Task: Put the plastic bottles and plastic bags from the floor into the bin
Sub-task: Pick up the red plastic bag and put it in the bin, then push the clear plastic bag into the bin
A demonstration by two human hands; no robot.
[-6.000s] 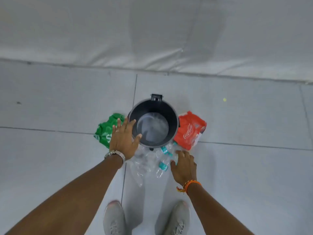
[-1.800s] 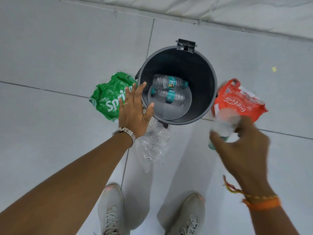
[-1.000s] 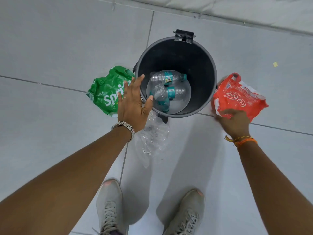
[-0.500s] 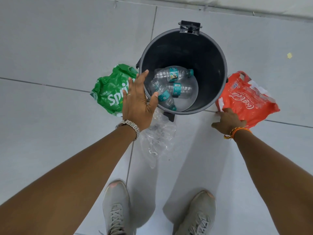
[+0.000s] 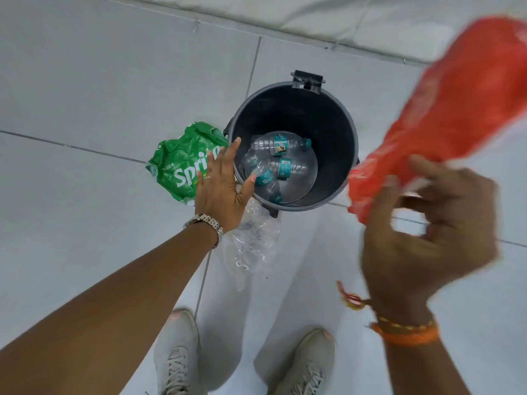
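Red plastic bag point(image 5: 445, 109), crumpled and motion-blurred: pinched at its lower end by the right hand point(image 5: 422, 240), fingers curled round the film, lifted off the floor to the right of the bin point(image 5: 339, 115). Left hand point(image 5: 221, 186): fingers spread, palm laid against the bin's near-left rim, thumb hooked just inside; nothing grasped. Bin: dark, round, upright on pale floor tiles point(image 5: 85, 95). Contents: three clear plastic bottles point(image 5: 281, 163) with teal labels, lying on the bottom. Green plastic bag point(image 5: 185, 163): on the floor, touching the bin's left side. Clear plastic bag point(image 5: 253, 243): on the floor against the bin's near side.
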